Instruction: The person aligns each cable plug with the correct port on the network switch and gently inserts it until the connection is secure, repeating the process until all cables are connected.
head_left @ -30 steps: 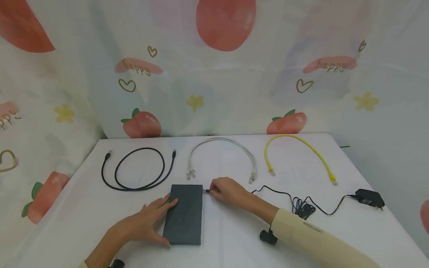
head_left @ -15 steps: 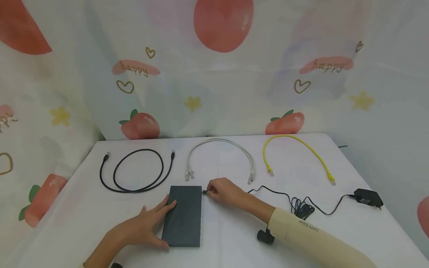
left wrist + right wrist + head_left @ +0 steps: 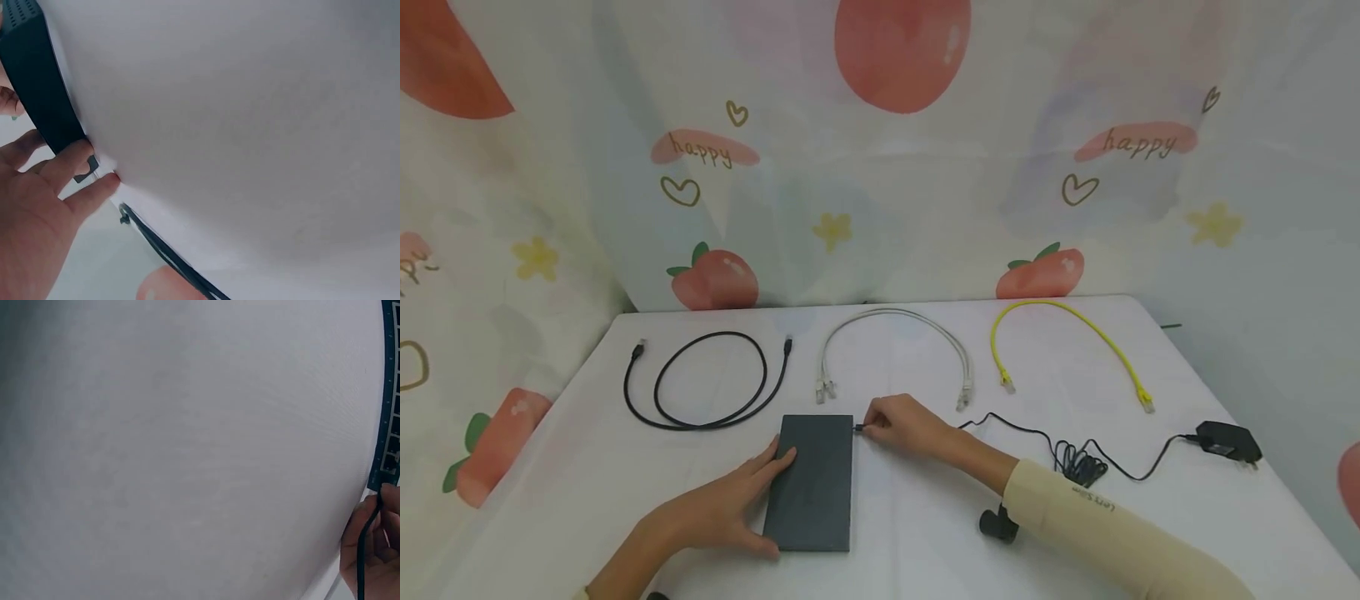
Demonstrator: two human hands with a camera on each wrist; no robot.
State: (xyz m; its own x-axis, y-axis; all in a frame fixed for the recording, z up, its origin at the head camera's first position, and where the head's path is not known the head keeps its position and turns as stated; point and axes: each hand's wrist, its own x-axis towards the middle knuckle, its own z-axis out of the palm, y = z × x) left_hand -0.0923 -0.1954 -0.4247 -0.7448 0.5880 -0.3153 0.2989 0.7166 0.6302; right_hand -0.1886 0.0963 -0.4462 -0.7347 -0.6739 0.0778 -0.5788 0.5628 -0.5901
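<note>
A dark grey network switch [image 3: 812, 492] lies flat on the white table in the head view. My left hand [image 3: 722, 508] rests along its left side, fingers spread, with fingertips on the top and the thumb at the near corner. In the left wrist view these fingers lie against the end of the switch [image 3: 40, 75]. My right hand [image 3: 904, 423] pinches a small black power plug [image 3: 859, 428] right at the far end of the switch's right side. A row of ports [image 3: 392, 412] shows in the right wrist view, with the cord [image 3: 360, 562] running from the pinching fingers.
The cord's bundled coil [image 3: 1081, 465] leads to a black power adapter [image 3: 1227, 442] at the right. Behind the hands lie a black network cable [image 3: 700, 427], a grey one [image 3: 891, 312] and a yellow one [image 3: 1101, 336]. A printed cloth [image 3: 917, 192] hangs at the back.
My right hand has shifted slightly left towards the switch, and less of the plug shows beyond its fingertips. My left hand stays against the switch.
</note>
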